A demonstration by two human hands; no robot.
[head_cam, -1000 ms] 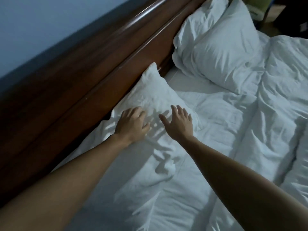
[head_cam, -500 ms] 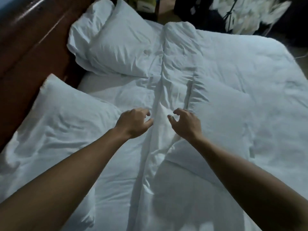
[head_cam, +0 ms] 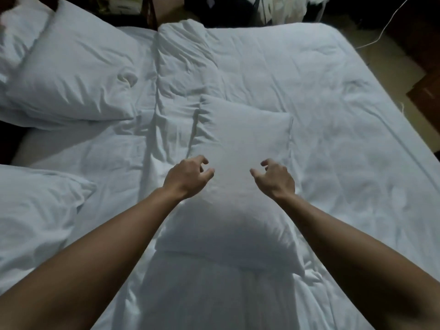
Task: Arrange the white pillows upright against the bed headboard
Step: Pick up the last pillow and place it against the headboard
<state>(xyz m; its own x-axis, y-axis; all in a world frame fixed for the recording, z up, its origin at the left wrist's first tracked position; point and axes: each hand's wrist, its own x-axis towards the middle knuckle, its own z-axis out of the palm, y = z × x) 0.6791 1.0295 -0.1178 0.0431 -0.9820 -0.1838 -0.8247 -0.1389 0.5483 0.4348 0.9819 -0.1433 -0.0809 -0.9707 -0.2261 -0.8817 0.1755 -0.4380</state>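
Far left: near pillow lies at the left edge of the bed, headboard side; headboard itself barely in shot, so can't tell if this one leans on it. Above it, far pillows, looks like two stacked or overlapping, also on that side.

Centre: loose pillow lies flat on the duvet, mid-bed, long axis running away from the camera, well apart from the other pillows. Judging by layout, this is the one left to move.

Left hand: over the pillow's left edge, fingers curled and spread, holding nothing. Contact with fabric not clear.

Right hand: over the right edge, same half-curled claw, nothing in it. Can't tell if it touches.

Handling, my read: light, soft, no stiffness, so it sags if lifted at one corner. Cotton-type case, loose on the fill, so pinching fabric alone just pulls the cover. Better to clamp both long sides through to the stuffing, about where the hands are. Not fragile. Will slump when stood upright unless backed by the headboard.
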